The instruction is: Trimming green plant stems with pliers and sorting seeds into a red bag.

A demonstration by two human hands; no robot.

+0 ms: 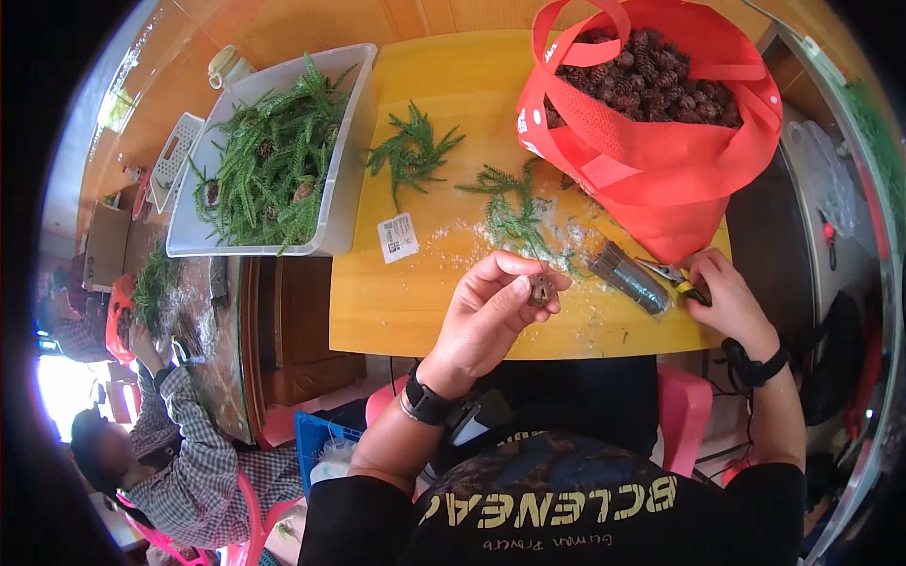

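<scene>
Between the thumb and fingers of my left hand (486, 307) is a small brown pine cone (541, 291), held above the near part of the yellow table. A thin dark strand seems to rise from it. At the table's right side my right hand (725, 291) has its fingers round the black and yellow handles of a pair of pliers (672, 274), jaws pointing left. Beside the pliers lies a bundle of thin brown wires (628, 277) in clear wrap. Green artificial pine sprigs (514, 209) lie beyond my left hand, among white crumbs.
A red bag (651, 156) full of pine cones stands at the back right. At the back left is a clear plastic bin (342, 179) of green pine sprigs. A white label (397, 237) lies on the yellow table (415, 311). Another person (184, 472) sits at a table on the left.
</scene>
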